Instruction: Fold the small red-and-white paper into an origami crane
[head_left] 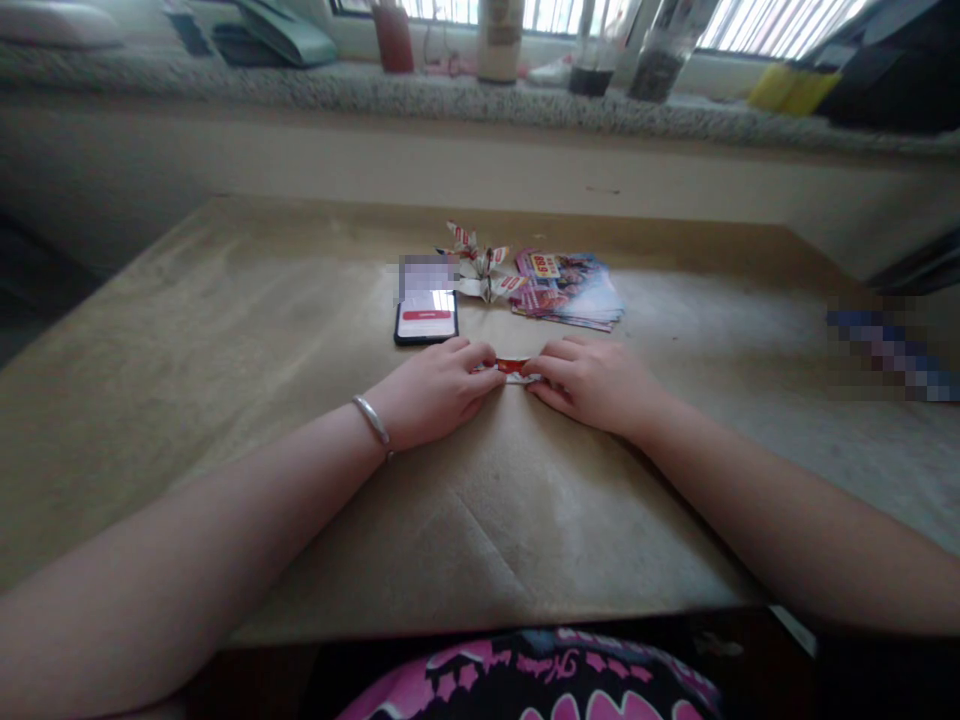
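A small folded piece of red and white printed paper (514, 369) lies on the brown paper-covered table (247, 330) between both hands. My left hand (435, 390), with a silver bracelet on the wrist, pinches the paper's left end with closed fingers. My right hand (592, 383) pinches its right end the same way. Most of the paper is hidden under the fingertips. Just beyond the hands stand finished folded paper cranes (480, 265) made of the same printed paper.
A phone (426, 315) with a lit screen lies just beyond my left hand. A stack of printed flyers (574, 290) sits beyond my right hand. A speckled stone ledge (375, 90) at the back carries bottles, cups and a yellow item.
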